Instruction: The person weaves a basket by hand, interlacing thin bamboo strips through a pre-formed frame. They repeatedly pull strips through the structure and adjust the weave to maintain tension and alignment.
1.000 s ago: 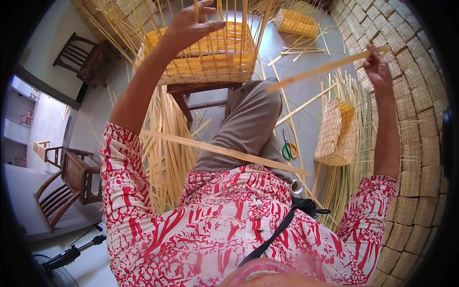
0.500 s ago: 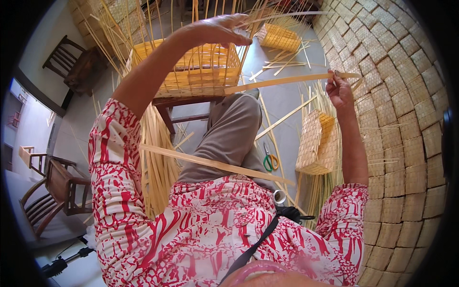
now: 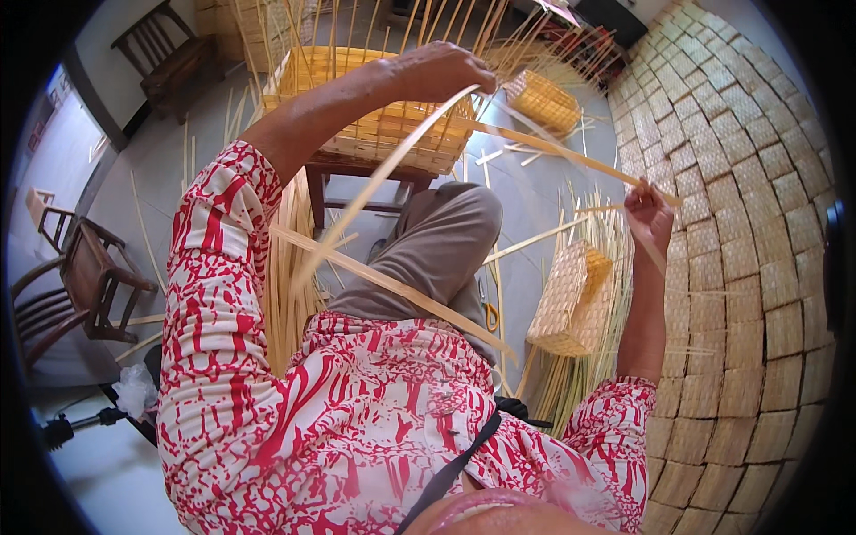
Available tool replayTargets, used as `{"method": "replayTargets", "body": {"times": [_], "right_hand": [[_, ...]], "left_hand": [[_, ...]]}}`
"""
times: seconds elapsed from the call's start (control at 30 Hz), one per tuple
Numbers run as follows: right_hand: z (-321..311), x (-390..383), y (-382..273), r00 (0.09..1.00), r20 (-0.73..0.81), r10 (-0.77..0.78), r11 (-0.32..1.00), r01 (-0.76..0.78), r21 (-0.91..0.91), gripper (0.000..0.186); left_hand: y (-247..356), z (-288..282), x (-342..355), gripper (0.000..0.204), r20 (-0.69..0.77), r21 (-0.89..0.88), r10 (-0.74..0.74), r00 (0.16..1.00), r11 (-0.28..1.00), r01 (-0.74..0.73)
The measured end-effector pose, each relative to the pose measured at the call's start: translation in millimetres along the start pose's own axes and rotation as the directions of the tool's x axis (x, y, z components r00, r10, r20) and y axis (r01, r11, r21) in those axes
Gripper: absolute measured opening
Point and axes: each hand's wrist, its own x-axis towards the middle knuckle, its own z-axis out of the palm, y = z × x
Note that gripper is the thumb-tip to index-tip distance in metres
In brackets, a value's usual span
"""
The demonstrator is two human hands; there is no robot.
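Grey floor [image 3: 522,201] spreads around the stool [image 3: 417,176] under a half-woven basket [image 3: 401,134], right of which the right hand [image 3: 648,212] pinches a long strip [image 3: 571,159] while the left hand [image 3: 453,73], grip unclear, meets a pale strip [image 3: 357,203] near the basket's corner, weaving, I'd guess, which next needs careful threading.

A basket-weaving workshop is showing itself here: a half-woven basket [image 3: 415,138] is standing on a dark wooden stool [image 3: 318,201] with long stakes [image 3: 333,31] rising above it, and pale strips [image 3: 290,214] are lying in bundles on the grey floor [image 3: 526,207]. Smaller woven baskets [image 3: 563,312] are sitting nearby, while closely packed woven pieces [image 3: 740,294] are filling the right side.
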Motion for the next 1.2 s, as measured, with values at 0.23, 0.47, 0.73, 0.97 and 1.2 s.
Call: {"method": "replayTargets", "body": {"times": [0.23,0.47,0.73,0.97,1.2], "right_hand": [[27.6,0.1,15.7,0.995,0.096,-0.04,0.968,0.014,0.252,0.024],[108.4,17.9,127.3,0.968,0.24,0.078,0.913,-0.165,0.372,0.023],[80.5,58.7,195.4,0.977,-0.047,0.209,0.916,-0.179,0.361,0.02],[80.9,47.5,201.4,0.969,-0.07,0.237,0.921,-0.201,0.332,0.019],[76.6,45.5,203.2,0.964,-0.086,0.251,0.925,-0.213,0.316,0.019]], "left_hand": [[17.3,-16.4,-57.1,0.023,-0.063,0.148,0.001,0.998,0.989,0.008],[43.9,-22.7,-73.8,0.031,-0.088,0.124,-0.07,0.994,0.989,0.08],[-13.3,-50.4,-49.1,0.016,-0.274,-0.494,-0.699,0.66,0.691,0.527],[-29.6,-31.2,-124.5,0.046,-0.316,-0.219,-0.772,0.552,0.625,0.749],[2.0,-23.1,-167.2,0.039,-0.143,-0.094,-0.788,0.599,0.613,0.784]]}}
